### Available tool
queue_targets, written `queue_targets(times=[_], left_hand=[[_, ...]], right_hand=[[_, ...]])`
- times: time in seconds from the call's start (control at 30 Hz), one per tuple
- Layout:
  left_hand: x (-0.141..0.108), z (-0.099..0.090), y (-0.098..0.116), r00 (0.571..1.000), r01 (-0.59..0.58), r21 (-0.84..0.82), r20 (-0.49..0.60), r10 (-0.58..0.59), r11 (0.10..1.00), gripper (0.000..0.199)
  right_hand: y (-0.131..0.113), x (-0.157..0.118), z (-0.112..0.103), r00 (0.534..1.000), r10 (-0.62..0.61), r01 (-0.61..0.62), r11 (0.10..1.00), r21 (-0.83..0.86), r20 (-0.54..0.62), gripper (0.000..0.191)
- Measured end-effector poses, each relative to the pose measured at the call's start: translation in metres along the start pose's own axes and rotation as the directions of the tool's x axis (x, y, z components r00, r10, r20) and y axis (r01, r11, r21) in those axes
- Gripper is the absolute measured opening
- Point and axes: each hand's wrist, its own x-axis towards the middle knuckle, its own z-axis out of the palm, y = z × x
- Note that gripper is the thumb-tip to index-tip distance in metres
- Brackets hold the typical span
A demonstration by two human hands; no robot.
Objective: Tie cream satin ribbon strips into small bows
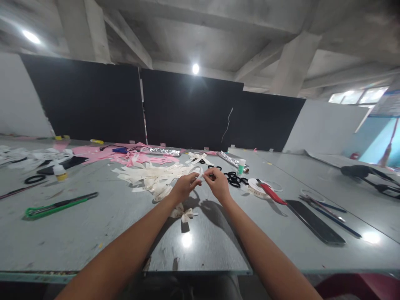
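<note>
Over the middle of the table, a small white hair tie [197, 169] forms a loop between my hands. My left hand [185, 186] is closed on its left and lower side. My right hand [216, 181] pinches at its right edge; the fingertips partly hide the contact. Behind and left of my left hand lies a pile of cream fabric strips [146, 175]. Below it, near my left wrist, rests a cream ribbon bow [187, 215]. Black hair ties [233, 179] lie in a heap to the right of my right hand.
On the right are a ribbon roll [258, 188], red-handled cutter [271, 192], dark phone [315, 221], scissors [323, 206] and green-white bottle [241, 166]. A green box cutter [59, 206] and glue bottle [60, 172] lie left. Pink scraps [125, 155] and foil [162, 151] lie behind.
</note>
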Motion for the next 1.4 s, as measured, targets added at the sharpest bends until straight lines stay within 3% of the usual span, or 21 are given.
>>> queue_targets(times=[0.17,0.23,0.43,0.57,0.67,0.73,0.8,0.87,0.97,1.03,1.1,1.17,1.27,1.33,1.4], left_hand=[[-0.002,-0.004,0.000,0.998,0.056,0.079,-0.003,-0.055,0.995,0.034],[-0.004,-0.006,0.001,0.999,0.040,0.150,-0.011,-0.039,0.988,0.034],[-0.006,-0.007,0.004,0.998,0.063,0.337,-0.043,-0.051,0.939,0.033],[-0.005,-0.004,0.009,0.997,0.059,0.328,-0.063,-0.041,0.943,0.037],[-0.004,0.000,0.010,0.996,0.029,0.184,-0.089,-0.013,0.982,0.038],[-0.004,0.004,0.007,0.993,0.047,0.084,-0.114,-0.037,0.995,0.039],[-0.003,0.006,0.002,0.988,0.098,0.028,-0.119,-0.095,0.995,0.043],[-0.001,0.007,-0.006,0.991,0.115,0.046,-0.068,-0.111,0.992,0.045],[0.002,0.006,-0.014,0.994,0.007,0.187,0.102,-0.026,0.982,0.038],[0.004,0.000,-0.014,0.986,-0.036,0.284,0.164,-0.012,0.958,0.035],[0.002,-0.010,-0.010,0.981,-0.004,0.329,0.185,-0.060,0.944,0.038],[-0.002,-0.025,-0.004,0.943,0.061,0.293,0.295,-0.151,0.954,0.040],[-0.012,-0.044,0.003,0.767,0.138,0.251,0.585,-0.264,0.958,0.044],[-0.018,-0.049,0.006,0.703,0.175,0.281,0.635,-0.320,0.943,0.044],[-0.021,-0.048,0.006,0.679,0.216,0.328,0.627,-0.383,0.920,0.036]], right_hand=[[0.003,0.000,0.003,0.997,0.073,-0.074,0.996,0.040,0.028,0.023],[0.006,0.001,0.004,0.997,0.043,-0.044,0.999,0.003,0.062,0.026],[0.009,0.003,0.002,0.984,0.004,0.029,0.983,-0.180,0.180,0.013],[0.006,0.001,0.003,0.977,-0.023,0.069,0.975,-0.213,0.211,0.012],[0.006,0.001,0.007,0.970,0.080,-0.083,0.997,0.003,0.231,0.017],[0.011,0.002,0.008,0.958,0.166,-0.219,0.950,0.220,0.236,0.022],[0.019,0.006,0.005,0.955,0.250,-0.293,0.876,0.383,0.159,0.028],[0.029,0.008,-0.002,0.946,0.322,-0.303,0.847,0.437,0.031,0.033],[0.040,0.008,-0.011,0.957,0.289,-0.270,0.923,0.274,-0.031,0.034],[0.040,0.005,-0.011,0.980,0.200,-0.201,0.973,0.116,0.023,0.038],[0.035,0.001,-0.007,0.991,0.105,-0.107,0.994,0.020,0.085,0.042],[0.027,-0.003,-0.002,0.991,0.041,-0.039,0.999,-0.021,0.126,0.042],[0.019,-0.006,0.002,0.983,0.027,-0.021,0.999,-0.037,0.180,0.043],[0.018,-0.007,0.003,0.970,0.036,-0.031,0.999,-0.027,0.239,0.043],[0.019,-0.009,0.003,0.947,0.035,-0.036,0.999,-0.003,0.320,0.044]])
